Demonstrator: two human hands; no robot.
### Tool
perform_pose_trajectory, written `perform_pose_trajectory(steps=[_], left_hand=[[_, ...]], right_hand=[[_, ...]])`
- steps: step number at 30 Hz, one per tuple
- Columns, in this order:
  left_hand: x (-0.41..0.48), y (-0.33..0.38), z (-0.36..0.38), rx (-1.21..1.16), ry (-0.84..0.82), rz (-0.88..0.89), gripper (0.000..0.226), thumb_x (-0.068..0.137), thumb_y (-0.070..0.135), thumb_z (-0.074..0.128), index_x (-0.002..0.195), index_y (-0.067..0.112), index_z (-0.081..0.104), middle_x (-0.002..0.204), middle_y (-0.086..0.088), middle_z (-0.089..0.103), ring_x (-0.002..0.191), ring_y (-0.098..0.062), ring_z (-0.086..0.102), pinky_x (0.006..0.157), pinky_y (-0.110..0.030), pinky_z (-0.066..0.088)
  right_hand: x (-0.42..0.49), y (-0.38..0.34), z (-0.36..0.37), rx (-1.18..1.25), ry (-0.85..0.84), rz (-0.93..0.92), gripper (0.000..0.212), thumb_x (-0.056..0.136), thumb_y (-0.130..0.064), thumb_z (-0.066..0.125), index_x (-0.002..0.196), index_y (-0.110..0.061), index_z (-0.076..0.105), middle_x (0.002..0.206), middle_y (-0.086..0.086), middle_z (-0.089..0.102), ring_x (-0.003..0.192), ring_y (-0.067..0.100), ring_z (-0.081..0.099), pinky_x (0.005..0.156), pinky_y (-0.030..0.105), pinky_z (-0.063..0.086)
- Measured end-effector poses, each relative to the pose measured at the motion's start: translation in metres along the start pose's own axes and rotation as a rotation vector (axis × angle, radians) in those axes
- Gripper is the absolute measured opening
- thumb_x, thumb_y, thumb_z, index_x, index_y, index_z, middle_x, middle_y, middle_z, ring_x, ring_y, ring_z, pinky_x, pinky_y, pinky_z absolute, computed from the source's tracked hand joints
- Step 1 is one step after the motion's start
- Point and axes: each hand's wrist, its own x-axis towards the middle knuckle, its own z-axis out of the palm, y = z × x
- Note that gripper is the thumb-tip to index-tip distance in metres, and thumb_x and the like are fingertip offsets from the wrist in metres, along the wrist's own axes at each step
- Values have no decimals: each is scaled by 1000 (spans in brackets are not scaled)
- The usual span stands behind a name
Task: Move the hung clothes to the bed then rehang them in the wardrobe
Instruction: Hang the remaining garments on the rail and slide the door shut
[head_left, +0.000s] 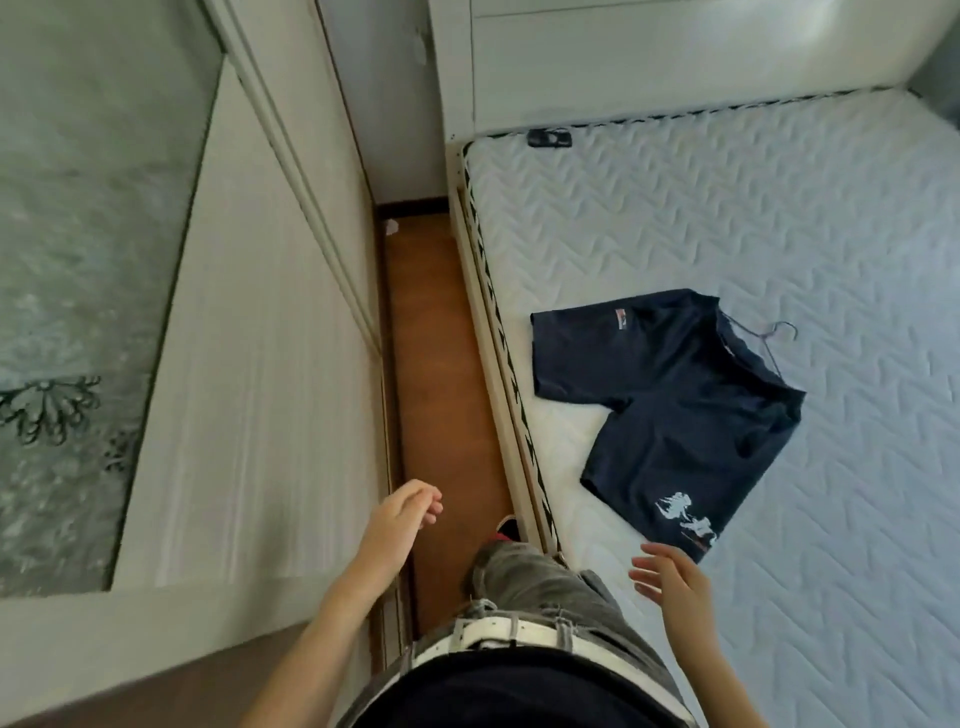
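A dark navy T-shirt (670, 410) with a white print near its hem lies flat on the bed's white quilted mattress (779, 208). A thin wire hanger (774, 338) is still in its collar, hook pointing right. My right hand (670, 582) hovers just below the shirt's hem, fingers spread, holding nothing. My left hand (400, 519) hangs over the floor strip beside the wardrobe, fingers loosely curled and empty. The wardrobe's sliding door (249, 364) fills the left side.
A narrow strip of brown wood floor (431, 338) runs between wardrobe and bed frame. A frosted glass panel with a black floral pattern (78, 312) is at far left. A small dark object (549, 138) lies at the mattress's head end. The white headboard (675, 62) stands behind.
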Motion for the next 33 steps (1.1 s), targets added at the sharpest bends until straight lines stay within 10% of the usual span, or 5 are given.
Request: perform_pose_trajectory(steps=[17, 25, 33], left_hand=[[286, 130, -100, -15, 191, -175, 24, 100, 12, 46, 86, 11, 65, 88, -12, 65, 85, -29, 62, 76, -33, 49], [491, 320, -67, 434, -226, 51, 23, 100, 20, 47, 89, 20, 67, 89, -4, 69, 87, -24, 65, 86, -41, 51], [595, 421, 127, 775, -669, 257, 16, 95, 24, 51, 86, 26, 65, 86, -2, 69, 89, -26, 66, 85, -38, 48]], right_hand=[[249, -225, 120, 277, 84, 43, 25, 94, -1, 43, 103, 1, 66, 92, 19, 69, 85, 33, 68, 77, 39, 58], [298, -281, 139, 592, 463, 205, 24, 95, -1, 43, 97, -3, 67, 94, 23, 67, 84, 35, 67, 83, 47, 56], [337, -266, 96, 605, 831, 236, 24, 95, -3, 43, 101, -5, 67, 93, 15, 69, 88, 31, 69, 78, 39, 57]])
